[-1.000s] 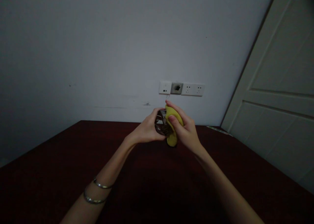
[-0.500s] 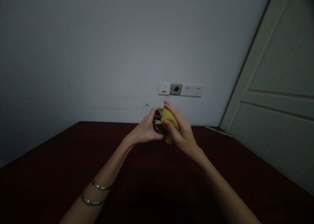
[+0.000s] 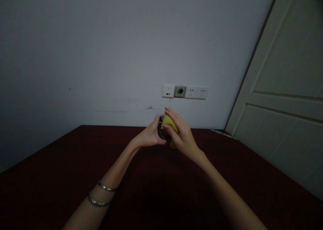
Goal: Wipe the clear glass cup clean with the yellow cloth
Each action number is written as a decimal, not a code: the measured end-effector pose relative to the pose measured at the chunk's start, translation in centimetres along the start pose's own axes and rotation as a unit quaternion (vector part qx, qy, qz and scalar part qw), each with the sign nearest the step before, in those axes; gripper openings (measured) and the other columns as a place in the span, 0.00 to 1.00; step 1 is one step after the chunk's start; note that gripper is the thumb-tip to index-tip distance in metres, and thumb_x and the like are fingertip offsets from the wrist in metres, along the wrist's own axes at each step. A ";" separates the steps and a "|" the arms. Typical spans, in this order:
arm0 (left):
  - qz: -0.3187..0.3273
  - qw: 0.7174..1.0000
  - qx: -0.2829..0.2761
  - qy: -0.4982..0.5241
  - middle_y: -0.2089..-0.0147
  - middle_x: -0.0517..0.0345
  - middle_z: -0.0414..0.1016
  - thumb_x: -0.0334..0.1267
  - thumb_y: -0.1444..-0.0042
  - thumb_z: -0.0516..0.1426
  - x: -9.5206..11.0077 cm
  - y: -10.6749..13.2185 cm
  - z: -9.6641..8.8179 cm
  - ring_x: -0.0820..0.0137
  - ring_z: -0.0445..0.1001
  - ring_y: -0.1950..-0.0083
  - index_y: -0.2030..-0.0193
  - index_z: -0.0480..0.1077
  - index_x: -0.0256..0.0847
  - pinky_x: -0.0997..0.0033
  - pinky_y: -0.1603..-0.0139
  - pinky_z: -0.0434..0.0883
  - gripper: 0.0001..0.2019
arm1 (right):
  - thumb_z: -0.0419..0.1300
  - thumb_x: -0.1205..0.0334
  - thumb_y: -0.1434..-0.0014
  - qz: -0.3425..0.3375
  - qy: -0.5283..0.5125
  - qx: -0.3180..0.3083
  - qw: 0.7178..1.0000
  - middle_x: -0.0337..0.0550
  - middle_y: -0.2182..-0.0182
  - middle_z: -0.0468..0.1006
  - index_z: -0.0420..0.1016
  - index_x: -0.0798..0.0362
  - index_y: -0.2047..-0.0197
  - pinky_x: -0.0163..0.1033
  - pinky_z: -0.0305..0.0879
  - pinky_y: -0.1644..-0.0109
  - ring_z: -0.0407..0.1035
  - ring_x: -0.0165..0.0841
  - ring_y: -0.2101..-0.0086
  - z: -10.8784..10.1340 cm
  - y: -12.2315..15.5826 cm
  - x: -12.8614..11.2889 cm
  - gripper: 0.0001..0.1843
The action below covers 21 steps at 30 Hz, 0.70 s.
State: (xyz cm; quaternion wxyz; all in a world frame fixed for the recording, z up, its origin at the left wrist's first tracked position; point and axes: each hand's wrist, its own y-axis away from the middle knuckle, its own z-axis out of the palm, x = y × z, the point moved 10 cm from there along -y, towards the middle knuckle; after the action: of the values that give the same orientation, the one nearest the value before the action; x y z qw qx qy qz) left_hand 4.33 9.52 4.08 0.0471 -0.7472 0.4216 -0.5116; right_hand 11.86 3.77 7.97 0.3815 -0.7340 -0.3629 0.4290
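My left hand (image 3: 150, 135) is curled round a small dark shiny object (image 3: 161, 133) that looks like a glass or metal piece, held in the air above the dark red table (image 3: 63, 162). My right hand (image 3: 182, 136) grips a yellow cloth (image 3: 168, 122) and presses it against that object. The two hands meet at the middle of the view, and most of the object is hidden between them. Two silver bangles (image 3: 102, 193) sit on my left wrist.
A grey wall stands behind the table with a row of white sockets (image 3: 185, 91). A pale panelled door (image 3: 285, 99) fills the right side. A thin light strip (image 3: 223, 133) lies at the table's far right edge.
Both hands have drifted slightly left and closed in on each other. The yellow cloth now covers more of the shiny object, and less of the cloth hangs below my right hand.
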 end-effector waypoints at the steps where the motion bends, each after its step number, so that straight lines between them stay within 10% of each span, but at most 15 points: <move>1: -0.003 1.000 -0.006 0.022 0.53 0.53 0.65 0.28 0.61 0.62 -0.2 0.0 0.2 0.68 0.70 0.57 0.42 0.49 0.40 0.66 0.59 0.70 0.39 | 0.56 0.55 0.38 0.016 -0.016 0.009 1.000 0.46 0.38 0.66 0.66 0.47 0.40 0.52 0.51 0.33 0.58 0.37 0.38 -0.1 0.0 0.7 0.23; 8: 0.018 0.993 -0.042 0.111 0.51 0.52 0.67 0.30 0.63 0.66 -0.6 -0.1 1.4 0.64 0.71 0.53 0.44 0.53 0.41 0.61 0.53 0.70 0.39 | 0.57 0.42 0.43 0.207 -0.201 0.059 0.956 0.50 0.48 0.76 0.74 0.53 0.48 0.50 0.66 0.43 0.72 0.40 0.50 -0.2 0.6 7.7 0.27; 16: 0.000 0.993 -0.033 0.111 0.47 0.49 0.64 0.29 0.64 0.64 -2.0 -0.2 1.4 0.65 0.71 0.53 0.39 0.48 0.42 0.64 0.55 0.71 0.45 | 0.58 0.52 0.41 0.045 -0.069 0.003 0.997 0.44 0.40 0.68 0.70 0.45 0.43 0.52 0.51 0.34 0.60 0.37 0.39 0.1 0.1 2.6 0.23; 21: 0.002 0.997 -0.050 0.057 0.52 0.52 0.65 0.27 0.62 0.62 -1.7 -0.3 1.4 0.65 0.70 0.55 0.39 0.48 0.39 0.64 0.58 0.71 0.42 | 0.56 0.48 0.41 0.157 -0.119 0.039 0.980 0.51 0.48 0.76 0.72 0.53 0.45 0.53 0.64 0.42 0.71 0.41 0.48 -0.2 0.3 5.6 0.25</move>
State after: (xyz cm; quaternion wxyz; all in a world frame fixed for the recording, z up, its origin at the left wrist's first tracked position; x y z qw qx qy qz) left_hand 5.42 10.30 2.33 -0.0131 -0.7175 0.4499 -0.5316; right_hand 14.21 8.39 5.83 0.2918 -0.7097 -0.2689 0.5821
